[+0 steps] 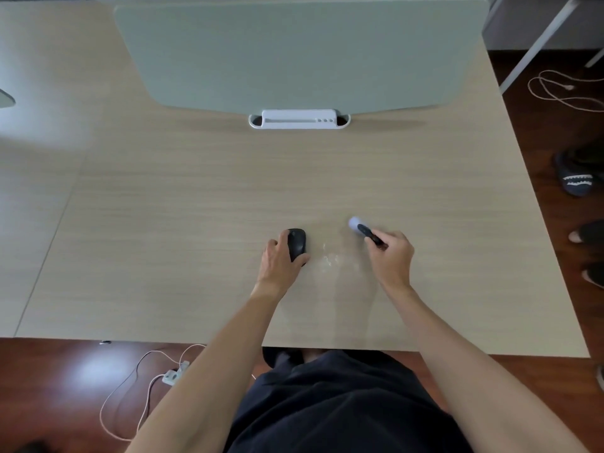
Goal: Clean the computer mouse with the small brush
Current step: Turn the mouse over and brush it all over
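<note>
Left hand [280, 261] grips the mouse [296, 244]; right hand [390, 253] grips the brush [365, 232], apart from it. Brushing appears not yet begun.

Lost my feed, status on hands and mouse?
Left hand grip on mouse, flat on desk. Right hand grip on brush, clear of mouse. Nothing between them.
</note>
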{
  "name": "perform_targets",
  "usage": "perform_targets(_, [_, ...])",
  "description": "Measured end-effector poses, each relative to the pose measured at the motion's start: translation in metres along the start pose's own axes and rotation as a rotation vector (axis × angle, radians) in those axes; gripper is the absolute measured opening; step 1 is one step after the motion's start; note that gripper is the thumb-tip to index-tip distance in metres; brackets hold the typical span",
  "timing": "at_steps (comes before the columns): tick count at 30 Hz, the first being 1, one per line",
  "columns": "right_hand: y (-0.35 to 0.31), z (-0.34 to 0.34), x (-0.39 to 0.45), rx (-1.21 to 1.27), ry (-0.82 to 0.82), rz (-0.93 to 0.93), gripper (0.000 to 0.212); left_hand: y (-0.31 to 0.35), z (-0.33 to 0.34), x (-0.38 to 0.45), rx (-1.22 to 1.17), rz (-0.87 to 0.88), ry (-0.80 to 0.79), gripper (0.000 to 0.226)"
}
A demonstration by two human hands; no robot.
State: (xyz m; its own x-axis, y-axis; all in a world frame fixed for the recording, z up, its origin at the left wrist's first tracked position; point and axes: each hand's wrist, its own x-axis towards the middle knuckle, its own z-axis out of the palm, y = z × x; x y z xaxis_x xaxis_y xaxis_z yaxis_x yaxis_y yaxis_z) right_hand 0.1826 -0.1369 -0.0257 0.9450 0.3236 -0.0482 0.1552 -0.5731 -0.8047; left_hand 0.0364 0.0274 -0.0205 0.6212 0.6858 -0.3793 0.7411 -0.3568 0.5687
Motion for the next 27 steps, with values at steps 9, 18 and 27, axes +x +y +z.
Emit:
perform_targets(9, [0.019,0.004,-0.011,-0.122,-0.110,-0.023,0.031,-0.001,0.004,0.005,0.043,0.034,-0.025,0.067])
perform_targets(18, [0.034,0.018,-0.024,-0.281,-0.207,-0.089,0.041,0.002,0.010,0.018,0.062,0.029,-0.005,0.069])
perform_targets(27, [0.039,0.025,-0.033,-0.254,-0.199,-0.056,0.039,-0.007,0.021,0.011,0.071,0.080,0.094,0.070])
